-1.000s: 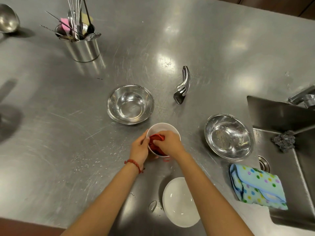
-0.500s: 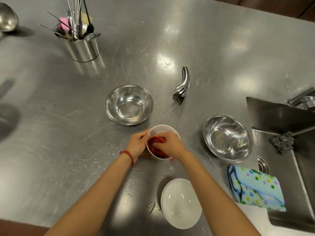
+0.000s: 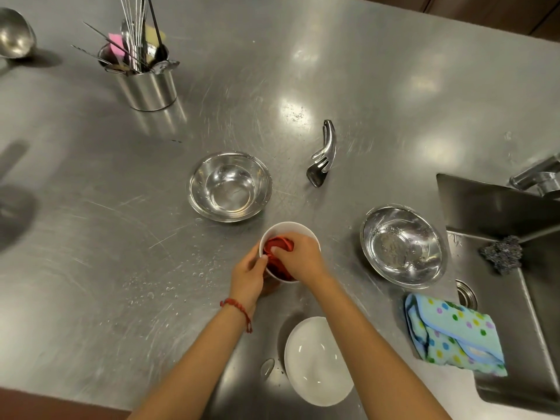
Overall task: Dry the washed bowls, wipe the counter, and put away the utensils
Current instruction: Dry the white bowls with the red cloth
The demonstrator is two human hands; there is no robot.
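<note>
A small white bowl (image 3: pixel 291 230) stands on the steel counter (image 3: pixel 91 237) in the middle. My left hand (image 3: pixel 247 275) grips its left rim. My right hand (image 3: pixel 300 256) presses a red cloth (image 3: pixel 277 253) inside it. Another white bowl (image 3: pixel 318 360) lies nearer to me between my forearms. Two steel bowls sit apart: one (image 3: pixel 229 186) beyond the hands, one (image 3: pixel 401 245) to the right with water drops in it. Steel tongs (image 3: pixel 322 153) lie at the back middle. A steel holder (image 3: pixel 145 83) with several utensils stands far left.
A sink (image 3: pixel 515 298) with a steel scourer (image 3: pixel 501 253) and a tap (image 3: pixel 539 177) lies at the right. A dotted blue cloth (image 3: pixel 454 334) rests on the sink's edge. A ladle (image 3: pixel 15 34) sits top left. Water drops (image 3: pixel 169 283) spot the counter left of my hands.
My right hand has turned the red cloth inside the small white bowl, and my left hand has shifted slightly on the rim. Nothing else has moved.
</note>
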